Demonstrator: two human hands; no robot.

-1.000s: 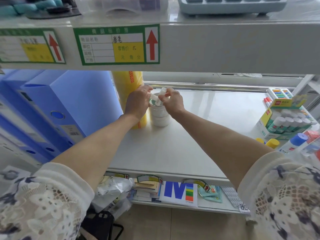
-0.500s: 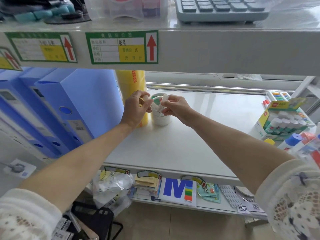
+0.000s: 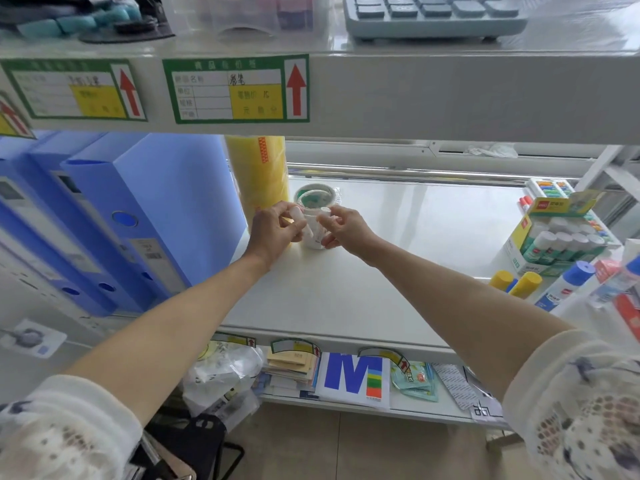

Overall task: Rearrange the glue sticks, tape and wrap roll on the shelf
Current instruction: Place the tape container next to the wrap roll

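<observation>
A stack of white tape rolls stands on the white shelf, right beside a tall yellow wrap roll. In front of the stack, my left hand grips a small white glue stick and my right hand grips another white glue stick; both sticks are tilted and close together. The lower part of the tape stack is hidden behind my hands. A green-and-yellow box of white-capped glue sticks sits at the shelf's right end.
Blue file boxes fill the shelf's left side next to the wrap roll. Yellow-capped sticks and blue-capped glue bottles lie at the front right. The upper shelf edge hangs low overhead. A lower shelf holds papers and packets.
Both hands have come down from the top of the tape stack toward its front, each still holding a glue stick. The view has shifted a little.
</observation>
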